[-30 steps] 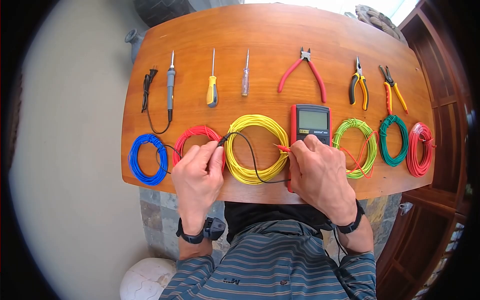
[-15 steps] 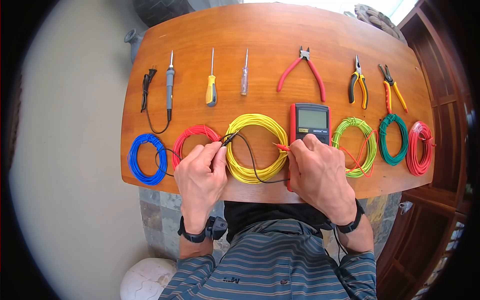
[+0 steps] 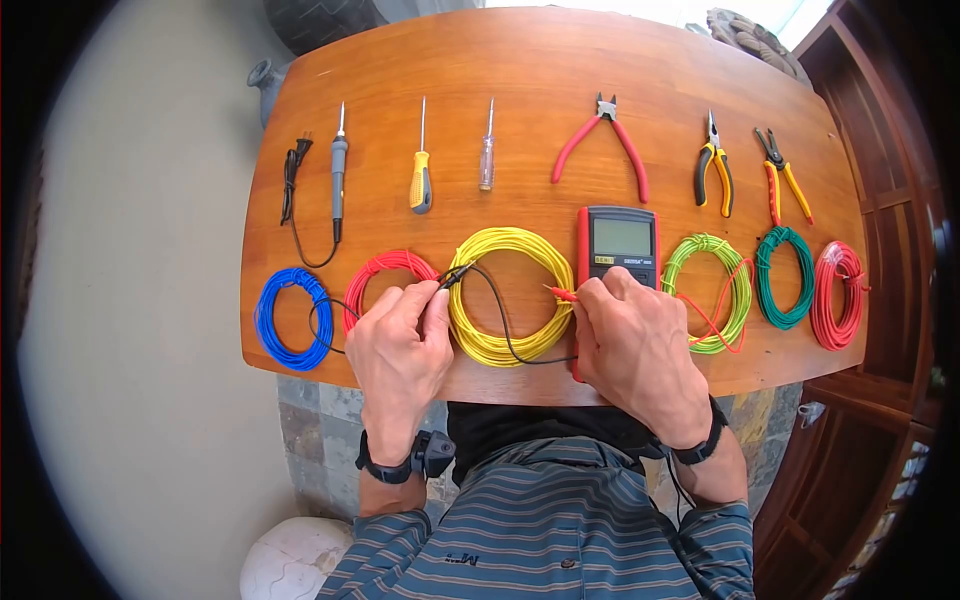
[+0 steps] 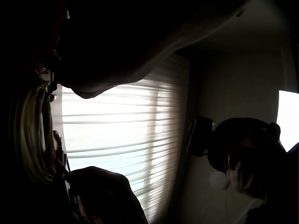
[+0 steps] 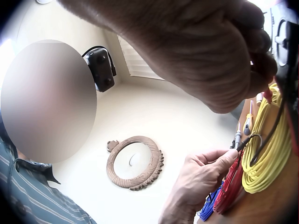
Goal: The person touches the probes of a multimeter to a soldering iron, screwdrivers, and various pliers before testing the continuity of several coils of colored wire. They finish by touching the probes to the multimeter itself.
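My left hand (image 3: 398,345) pinches a black test probe (image 3: 457,275) between thumb and fingers, at the left edge of the yellow wire coil (image 3: 465,335). My right hand (image 3: 640,340) grips a red test probe (image 3: 564,294), its tip pointing left over that coil. Under the right hand lies a red and dark grey multimeter (image 3: 624,238); the hand covers its lower part. A black lead (image 3: 500,310) crosses the yellow coil. In the right wrist view the left thumb and fingers meet on the black probe (image 5: 241,145). The left wrist view is very dark.
Blue (image 3: 270,340), red (image 3: 375,265), lime (image 3: 740,310), green (image 3: 770,310) and another red wire coil (image 3: 825,325) line the near side. Farther back lie a soldering iron (image 3: 338,190), two screwdrivers (image 3: 421,185) (image 3: 487,165), red-handled cutters (image 3: 630,150), needle-nose pliers (image 3: 703,180) and wire strippers (image 3: 774,185).
My left hand has shifted slightly to the right, and the black probe now overlaps the yellow coil's edge more. The right hand stays in place with the red probe.
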Available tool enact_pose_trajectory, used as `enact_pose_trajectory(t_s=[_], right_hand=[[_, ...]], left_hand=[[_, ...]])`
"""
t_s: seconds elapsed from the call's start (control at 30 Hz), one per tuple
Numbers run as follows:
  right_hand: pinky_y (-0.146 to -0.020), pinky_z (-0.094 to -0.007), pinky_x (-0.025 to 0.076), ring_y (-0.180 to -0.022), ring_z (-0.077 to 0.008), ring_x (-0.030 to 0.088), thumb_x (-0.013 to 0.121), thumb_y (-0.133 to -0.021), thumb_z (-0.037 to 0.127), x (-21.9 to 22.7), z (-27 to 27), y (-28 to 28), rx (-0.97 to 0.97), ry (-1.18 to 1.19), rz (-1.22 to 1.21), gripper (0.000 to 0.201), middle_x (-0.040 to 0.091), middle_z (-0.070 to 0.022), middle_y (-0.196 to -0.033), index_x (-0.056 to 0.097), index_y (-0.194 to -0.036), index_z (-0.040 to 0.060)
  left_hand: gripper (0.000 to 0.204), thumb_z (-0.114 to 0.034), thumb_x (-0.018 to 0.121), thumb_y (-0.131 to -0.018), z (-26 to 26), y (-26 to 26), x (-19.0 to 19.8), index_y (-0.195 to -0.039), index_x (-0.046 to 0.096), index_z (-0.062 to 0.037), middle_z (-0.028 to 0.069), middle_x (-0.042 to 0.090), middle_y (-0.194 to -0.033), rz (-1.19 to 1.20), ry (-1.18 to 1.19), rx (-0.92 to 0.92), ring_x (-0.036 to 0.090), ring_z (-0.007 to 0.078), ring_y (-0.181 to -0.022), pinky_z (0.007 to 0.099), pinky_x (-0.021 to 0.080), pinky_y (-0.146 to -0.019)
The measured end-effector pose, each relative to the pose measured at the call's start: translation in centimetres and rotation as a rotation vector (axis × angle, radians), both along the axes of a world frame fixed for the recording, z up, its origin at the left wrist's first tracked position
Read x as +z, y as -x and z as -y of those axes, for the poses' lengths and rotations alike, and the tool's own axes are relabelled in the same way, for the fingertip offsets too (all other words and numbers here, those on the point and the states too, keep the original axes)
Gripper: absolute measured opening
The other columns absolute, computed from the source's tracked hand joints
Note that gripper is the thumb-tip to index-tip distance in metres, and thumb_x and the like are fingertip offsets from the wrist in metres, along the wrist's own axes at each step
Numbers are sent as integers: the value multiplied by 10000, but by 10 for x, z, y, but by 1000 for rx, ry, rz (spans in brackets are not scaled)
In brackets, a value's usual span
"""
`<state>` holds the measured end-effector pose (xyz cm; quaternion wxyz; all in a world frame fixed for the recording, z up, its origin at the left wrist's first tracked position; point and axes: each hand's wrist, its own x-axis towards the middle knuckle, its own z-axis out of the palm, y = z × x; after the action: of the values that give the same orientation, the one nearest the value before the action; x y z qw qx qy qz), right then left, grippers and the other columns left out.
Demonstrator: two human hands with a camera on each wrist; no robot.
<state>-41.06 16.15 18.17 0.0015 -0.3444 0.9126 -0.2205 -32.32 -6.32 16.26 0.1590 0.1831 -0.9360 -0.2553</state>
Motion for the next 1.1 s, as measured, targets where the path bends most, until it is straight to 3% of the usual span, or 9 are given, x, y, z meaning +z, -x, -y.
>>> enact_pose_trajectory(t_s=[0.23,0.3,0.43,0.6,0.73,0.9,0.97,1.03,1.1], right_hand=[[-610,-446,565,-746,-323,719,721,-838,56,2,-2,0,7,-20,0,77,625,-138,-819,673,-883,17],[-606,-446,562,-735,-327,715,721,-838,53,4,-5,0,22,0,20,76,623,-139,-814,665,-875,17],[-577,-449,541,-689,-341,694,732,-858,49,6,-6,-1,26,96,24,93,618,-137,-801,643,-855,23],[-547,-454,513,-654,-347,671,745,-906,54,5,-2,3,-16,183,-30,109,607,-131,-793,643,-874,34],[-556,-445,511,-663,-346,663,744,-931,51,8,2,7,-18,282,-56,89,615,-126,-805,658,-915,42],[-575,-432,507,-691,-333,649,757,-913,-5,20,13,11,-1,411,-64,101,634,-130,-822,673,-965,16],[-585,-431,507,-701,-328,645,757,-910,-20,26,17,10,10,414,-57,107,634,-128,-821,665,-959,3],[-597,-433,512,-706,-326,646,755,-908,-23,29,23,10,13,464,-62,108,636,-128,-824,667,-965,3],[-600,-432,515,-710,-328,649,754,-910,-14,27,30,8,23,474,-56,101,638,-129,-826,667,-959,6]], left_hand=[[106,-129,785,-954,-2,0,-4,-1024,795,-50,142,716,-839,-21,13,23,699,353,-713,431,538,-627],[115,-75,786,-971,-1,0,-9,-1037,776,20,126,720,-813,-173,14,5,627,184,-621,326,479,-581],[81,-63,769,-970,0,-6,7,-1019,776,1,145,741,-849,-161,-27,89,697,282,-687,375,533,-625],[141,-4,688,-1009,17,-50,45,-1108,777,42,15,682,-833,-460,-175,123,573,93,-686,251,425,-598],[244,-178,566,-1132,75,-151,101,-1171,609,59,-31,403,-743,-1075,-978,-112,345,77,-611,258,274,-592],[212,-165,520,-1144,67,-204,174,-1014,567,-4,-49,275,-732,-1480,-422,39,245,91,-619,276,252,-614],[334,-455,538,-1143,51,-189,183,-928,543,-199,-115,275,-619,-1541,254,402,298,19,-471,231,279,-427],[336,-439,489,-1165,53,-192,178,-924,539,-209,-130,263,-626,-1541,267,381,286,20,-462,214,254,-417],[234,-175,533,-1144,63,-199,154,-1042,583,29,-43,298,-735,-1374,-170,46,271,87,-645,273,257,-610]])
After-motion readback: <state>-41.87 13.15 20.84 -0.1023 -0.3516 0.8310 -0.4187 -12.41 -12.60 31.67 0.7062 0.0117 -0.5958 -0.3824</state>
